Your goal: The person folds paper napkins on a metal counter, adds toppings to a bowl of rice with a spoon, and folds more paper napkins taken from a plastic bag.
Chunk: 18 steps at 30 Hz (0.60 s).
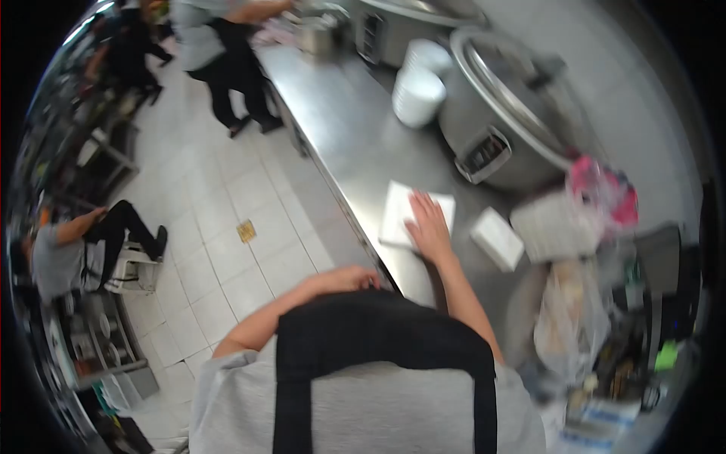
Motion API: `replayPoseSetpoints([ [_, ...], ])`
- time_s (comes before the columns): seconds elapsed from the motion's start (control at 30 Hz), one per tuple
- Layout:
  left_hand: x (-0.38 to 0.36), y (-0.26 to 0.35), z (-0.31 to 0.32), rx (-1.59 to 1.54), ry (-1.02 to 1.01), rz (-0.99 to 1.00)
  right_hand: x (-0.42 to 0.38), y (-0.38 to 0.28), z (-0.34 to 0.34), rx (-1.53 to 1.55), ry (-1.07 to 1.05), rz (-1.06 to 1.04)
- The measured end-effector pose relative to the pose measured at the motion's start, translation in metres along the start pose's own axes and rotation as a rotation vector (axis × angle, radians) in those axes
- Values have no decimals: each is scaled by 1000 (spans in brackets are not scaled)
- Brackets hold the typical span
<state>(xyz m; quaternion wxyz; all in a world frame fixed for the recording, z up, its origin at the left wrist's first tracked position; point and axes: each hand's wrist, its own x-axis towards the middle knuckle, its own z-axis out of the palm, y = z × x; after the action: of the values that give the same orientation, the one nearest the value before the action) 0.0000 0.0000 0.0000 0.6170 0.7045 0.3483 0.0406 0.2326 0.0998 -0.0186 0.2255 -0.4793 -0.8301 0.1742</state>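
Note:
My right hand [429,227] lies flat with its fingers spread on a white square stack [395,218], perhaps paper or napkins, on the steel counter [340,129]. Near the counter's front edge, close to the black apron [378,325], is my left hand [352,278]; its fingers look curled, and whether they hold anything is too small to tell. Just right of the stack sits a white box-like block [497,239]. White stacked bowls [418,97] stand farther back on the counter.
Two large steel cookers [507,113] line the wall side. Plastic bags [567,325] and white containers [556,227] crowd the right. One person [219,60] stands by the counter's far end; another person [68,253] sits at the left on a white stool [134,271].

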Motion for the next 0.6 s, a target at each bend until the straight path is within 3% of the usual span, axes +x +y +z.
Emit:
replayPoseSetpoints([
  [0.07, -29, 11, 21, -139, -106, -65, -36, -35, -15, 161, -23, 110],
  [0.1, 56, 3, 80, -209, -150, 30, -84, 40, -44, 60, -79, 161],
  [0.17, 46, -6, 55, -380, -21, 119, -60, 35, -26, 270, -55, 163],
  [0.23, 48, 1, 11, -194, 19, 211, -33, 32, -21, 225, 18, 134],
  [0.33, 52, 33, -7, -41, 352, 183, -44, 32, -31, 328, 43, 170],
  [0.4, 61, 49, -18, 232, 581, 311, -52, 30, -45, 542, 259, 242],
  [0.43, 67, 51, -22, 382, 656, 395, -55, 26, -55, 540, 257, 245],
  [0.6, 114, 46, 6, 620, 488, 483, -87, 34, -70, 419, 272, 354],
])
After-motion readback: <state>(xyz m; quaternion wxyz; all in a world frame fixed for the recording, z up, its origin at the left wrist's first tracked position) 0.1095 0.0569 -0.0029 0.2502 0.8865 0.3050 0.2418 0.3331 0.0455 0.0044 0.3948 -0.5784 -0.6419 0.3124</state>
